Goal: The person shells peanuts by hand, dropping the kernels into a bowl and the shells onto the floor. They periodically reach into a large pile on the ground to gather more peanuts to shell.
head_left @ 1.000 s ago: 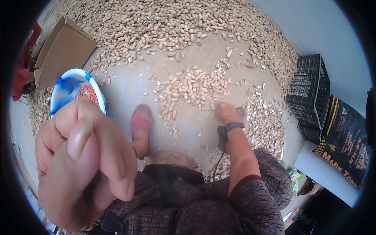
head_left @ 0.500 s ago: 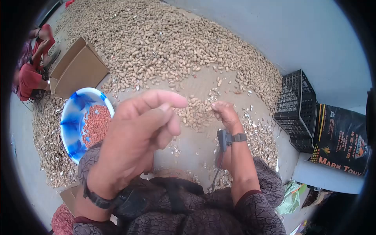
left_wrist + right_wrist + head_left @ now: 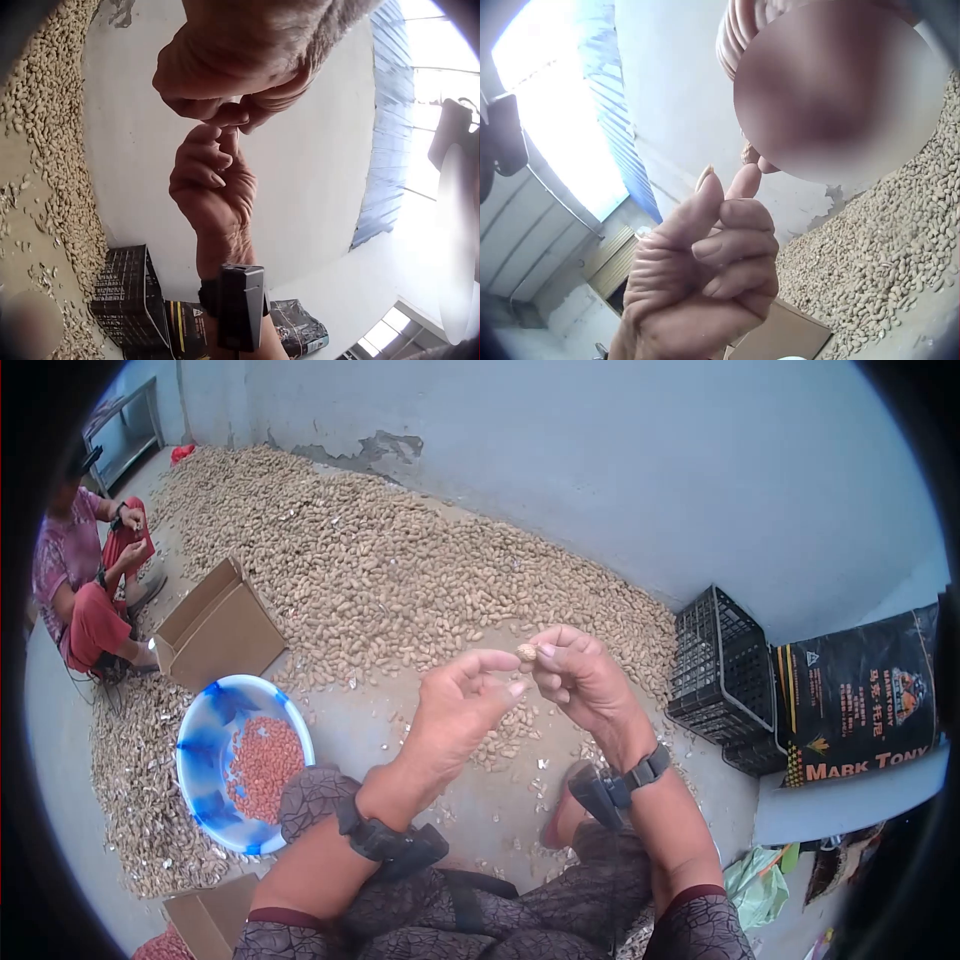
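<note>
A peanut in its shell [image 3: 527, 652] is held up in front of me, above the floor. My right hand [image 3: 541, 657] pinches it between thumb and fingertips. My left hand [image 3: 512, 674] reaches in from the left and its thumb and forefinger close on the same peanut. In the left wrist view the left hand [image 3: 225, 112] and the right hand [image 3: 212, 137] meet fingertip to fingertip. In the right wrist view the right hand [image 3: 724, 180] points up with the peanut [image 3: 749, 154] partly hidden. A blue and white bowl [image 3: 203, 740] of red kernels sits at my lower left.
A broad heap of unshelled peanuts [image 3: 400, 580] covers the floor up to the grey wall. An open cardboard box [image 3: 222, 628] lies beyond the bowl. A black crate [image 3: 720, 660] and a black printed bag [image 3: 865, 700] stand at the right. Another person [image 3: 85, 585] sits at far left.
My right hand rose from the small pile on the floor with a peanut. My left hand moved away from the camera to meet it. The view tilted up toward the wall.
</note>
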Motion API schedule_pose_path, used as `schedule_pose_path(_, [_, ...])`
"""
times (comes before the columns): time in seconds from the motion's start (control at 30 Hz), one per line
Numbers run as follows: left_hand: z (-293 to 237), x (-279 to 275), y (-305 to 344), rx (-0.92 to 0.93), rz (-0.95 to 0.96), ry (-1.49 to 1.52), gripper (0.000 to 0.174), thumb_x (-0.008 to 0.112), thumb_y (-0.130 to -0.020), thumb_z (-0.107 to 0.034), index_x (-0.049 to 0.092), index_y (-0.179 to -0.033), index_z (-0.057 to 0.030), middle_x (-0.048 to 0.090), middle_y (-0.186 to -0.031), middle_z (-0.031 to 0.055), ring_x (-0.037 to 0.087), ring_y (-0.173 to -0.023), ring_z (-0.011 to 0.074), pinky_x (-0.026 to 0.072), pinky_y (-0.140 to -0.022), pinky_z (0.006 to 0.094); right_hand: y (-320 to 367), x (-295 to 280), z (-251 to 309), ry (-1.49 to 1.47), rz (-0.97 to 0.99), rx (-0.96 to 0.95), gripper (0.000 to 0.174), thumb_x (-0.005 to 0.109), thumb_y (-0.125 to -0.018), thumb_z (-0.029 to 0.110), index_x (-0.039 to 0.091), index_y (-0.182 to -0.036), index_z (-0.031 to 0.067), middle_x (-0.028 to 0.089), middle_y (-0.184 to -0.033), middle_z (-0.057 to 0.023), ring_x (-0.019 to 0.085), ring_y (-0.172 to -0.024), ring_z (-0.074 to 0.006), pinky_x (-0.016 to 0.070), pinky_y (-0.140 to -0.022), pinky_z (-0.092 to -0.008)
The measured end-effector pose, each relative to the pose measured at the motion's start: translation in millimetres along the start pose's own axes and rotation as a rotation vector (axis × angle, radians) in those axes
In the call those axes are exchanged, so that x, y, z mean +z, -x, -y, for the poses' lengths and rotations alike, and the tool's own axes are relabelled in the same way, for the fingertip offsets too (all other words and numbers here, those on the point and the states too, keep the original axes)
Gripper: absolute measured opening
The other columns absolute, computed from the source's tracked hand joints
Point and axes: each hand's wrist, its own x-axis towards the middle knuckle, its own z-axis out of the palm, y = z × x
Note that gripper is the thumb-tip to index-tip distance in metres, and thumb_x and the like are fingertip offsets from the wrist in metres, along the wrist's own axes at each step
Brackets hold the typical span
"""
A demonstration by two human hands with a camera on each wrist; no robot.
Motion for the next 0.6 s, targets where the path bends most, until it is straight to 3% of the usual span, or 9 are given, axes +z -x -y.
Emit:
schedule_pose_path(0.17, [12.6,21.2,-9.6,0.078,-0.023,0.038,0.021,0.062,-0.077,-0.008,0.056,-0.096,0.0009,0.055,-0.071,-0.0008,0.047,-0.062,0.0025,0.0386,-0.055,0.0175,28.7,4.2,3.8,-0.005,-0.12,-0.04,0.012,0.06,-0.079,0.011,0.055,-0.087,0.003,0.057,-0.071,-0.0027,0.046,-0.053,-0.0037,0.0347,-0.042,-0.0147])
schedule_pose_path(0.23, [18.0,31.5,-11.5,0.135,-0.031,0.123,0.022,0.061,-0.079,-0.008,0.056,-0.099,0.0,0.052,-0.069,-0.0042,0.039,-0.053,-0.0005,0.0285,-0.045,0.0139,37.1,11.7,2.8,-0.022,-0.191,-0.058,0.012,0.06,-0.079,0.012,0.055,-0.087,0.0038,0.054,-0.069,0.0002,0.046,-0.054,-0.0037,0.0348,-0.043,-0.0149])
schedule_pose_path(0.33, [17.6,38.9,-11.1,0.071,-0.022,0.191,0.021,0.062,-0.079,-0.009,0.058,-0.098,0.0002,0.051,-0.066,-0.0048,0.039,-0.053,-0.0008,0.028,-0.044,0.0138,40.5,9.7,-5.2,-0.104,-0.196,-0.139,0.012,0.06,-0.08,0.012,0.055,-0.087,0.004,0.054,-0.071,0.0009,0.047,-0.055,-0.0039,0.0349,-0.044,-0.0151])
schedule_pose_path(0.6, [26.2,41.6,-9.9,0.143,-0.05,0.024,0.02,0.06,-0.08,-0.011,0.059,-0.096,0.0013,0.055,-0.07,-0.0028,0.043,-0.056,0.0002,0.0316,-0.046,0.0137,54.7,11.1,-13.4,-0.007,-0.299,-0.181,0.014,0.059,-0.079,0.008,0.056,-0.091,0.0023,0.055,-0.07,-0.0001,0.047,-0.053,-0.0037,0.0354,-0.043,-0.0144])
